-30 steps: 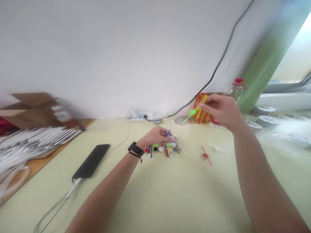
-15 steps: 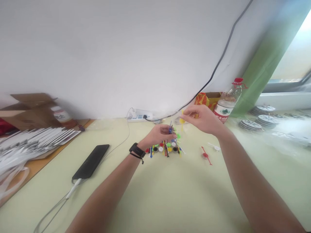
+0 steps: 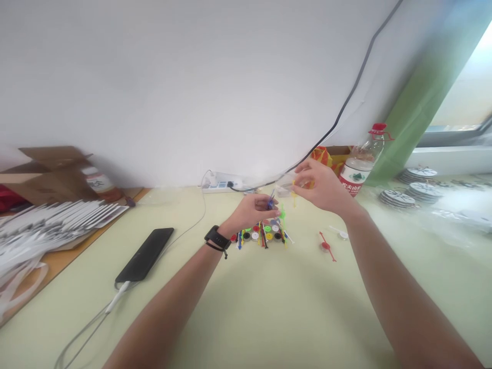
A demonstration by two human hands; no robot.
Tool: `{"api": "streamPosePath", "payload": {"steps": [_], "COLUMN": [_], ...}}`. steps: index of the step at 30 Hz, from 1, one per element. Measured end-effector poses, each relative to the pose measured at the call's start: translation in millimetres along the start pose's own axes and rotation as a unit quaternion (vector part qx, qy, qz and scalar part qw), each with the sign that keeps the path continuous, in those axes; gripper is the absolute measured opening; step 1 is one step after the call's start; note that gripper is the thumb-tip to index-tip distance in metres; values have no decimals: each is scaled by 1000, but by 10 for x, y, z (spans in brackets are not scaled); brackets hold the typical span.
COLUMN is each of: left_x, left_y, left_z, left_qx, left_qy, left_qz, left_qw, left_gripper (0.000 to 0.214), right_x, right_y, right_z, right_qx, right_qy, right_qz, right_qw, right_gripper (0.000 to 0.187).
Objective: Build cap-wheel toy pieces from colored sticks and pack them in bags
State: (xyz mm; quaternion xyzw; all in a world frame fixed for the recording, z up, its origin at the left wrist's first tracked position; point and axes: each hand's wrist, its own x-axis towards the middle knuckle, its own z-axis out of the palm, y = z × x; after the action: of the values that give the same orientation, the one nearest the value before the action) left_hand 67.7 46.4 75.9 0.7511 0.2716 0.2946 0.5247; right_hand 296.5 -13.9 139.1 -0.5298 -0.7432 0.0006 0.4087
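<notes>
My left hand (image 3: 255, 210) is closed on a blue arrow spinner (image 3: 271, 204), above the far part of a cluster of coloured arrow spinners (image 3: 262, 237) on the table. Higher and to the right, my right hand (image 3: 317, 184) pinches a yellow arrow spinner (image 3: 294, 195) that hangs down from the fingertips. A bright green spinner (image 3: 283, 211) shows just beyond my left fingertips; whether the hand touches it I cannot tell. A red arrow spinner (image 3: 325, 246) and a white arrow spinner (image 3: 342, 234) lie apart, right of the cluster.
A black phone (image 3: 145, 256) with a charging cable lies at left. Behind stand a power strip (image 3: 221, 185) and a large bottle (image 3: 358, 166). Stacks of round discs (image 3: 397, 199) are at right. White card pieces (image 3: 73, 225) and a cardboard box (image 3: 46, 177) sit far left.
My right hand has moved slightly right and up with the yellow arrow spinner, away from my left hand. The left hand has barely moved.
</notes>
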Motion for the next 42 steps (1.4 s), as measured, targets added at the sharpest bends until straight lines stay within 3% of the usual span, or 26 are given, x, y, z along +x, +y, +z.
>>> {"api": "streamPosePath", "payload": {"steps": [6,11,16,21,23,27,32,39,42], "left_x": [1,-13,5,16,7,-9,-23,-51,-41], "left_y": [18,41,-3,-30,-30,-48,-39,-8,-60], "left_z": [5,2,-23,-44,-46,-37,-15,66,75], "left_qx": [17,6,2,-14,-26,-36,-39,-44,-37], "left_qy": [-4,-6,9,39,23,-9,-69,-125,-118], "left_qz": [-5,0,10,31,25,-11,-10,-27,-36], "left_qw": [1000,1000,1000,999,999,999,997,991,992], "left_gripper": [44,45,43,44,46,61,64,64,70], "right_x": [8,-2,-5,-23,-28,-20,-20,-13,-5], "right_y": [-17,0,26,35,28,-35,-152,-149,-122], "right_z": [-15,-40,-88,-167,-175,-164,-143,-98,-117], "right_qx": [10,15,23,70,99,124,101,132,152], "right_qy": [-4,-58,-62,-136,-154,-83,-172,-133,-9], "right_qz": [-12,-4,1,39,38,0,-45,-42,-45], "right_qw": [1000,998,998,987,982,989,979,982,987], "right_gripper": [14,17,26,31,30,25,15,10,11]}}
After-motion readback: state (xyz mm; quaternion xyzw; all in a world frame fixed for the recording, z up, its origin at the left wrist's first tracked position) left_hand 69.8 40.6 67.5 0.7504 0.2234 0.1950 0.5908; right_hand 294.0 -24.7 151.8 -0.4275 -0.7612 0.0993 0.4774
